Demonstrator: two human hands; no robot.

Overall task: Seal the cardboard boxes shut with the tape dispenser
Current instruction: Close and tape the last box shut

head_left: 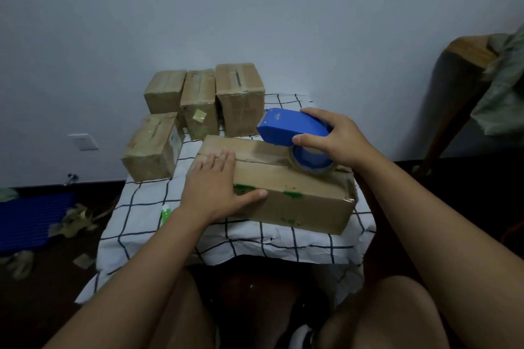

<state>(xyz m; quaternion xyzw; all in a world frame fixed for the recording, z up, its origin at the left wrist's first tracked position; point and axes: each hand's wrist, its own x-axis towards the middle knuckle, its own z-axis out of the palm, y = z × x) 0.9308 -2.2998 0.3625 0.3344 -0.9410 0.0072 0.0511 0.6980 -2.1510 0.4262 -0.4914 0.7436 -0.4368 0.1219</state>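
A small table draped in a white cloth with a dark grid (147,201) is sitting against a pale wall. The largest box, a long cardboard box (286,193), is lying across the near part of the cloth with its flaps folded down and the centre seam facing up. Behind it, 4 smaller cardboard boxes (198,105) are standing grouped toward the wall, each showing tape on its faces; 3 are lined up at the back and 1 is sitting at the table's left edge.

The left hand (218,187) is lying flat on the long box's top at its left end, fingers straight and spread over the seam, thumb pressing the front face. The right hand (331,139) is gripping the blue tape dispenser (292,129), fingers curled over its top and thumb along its near side. The dispenser's tape roll (312,163) is resting on the box's top near the right end of the seam.

A small green and white object (165,214) is lying on the cloth beside the left wrist.
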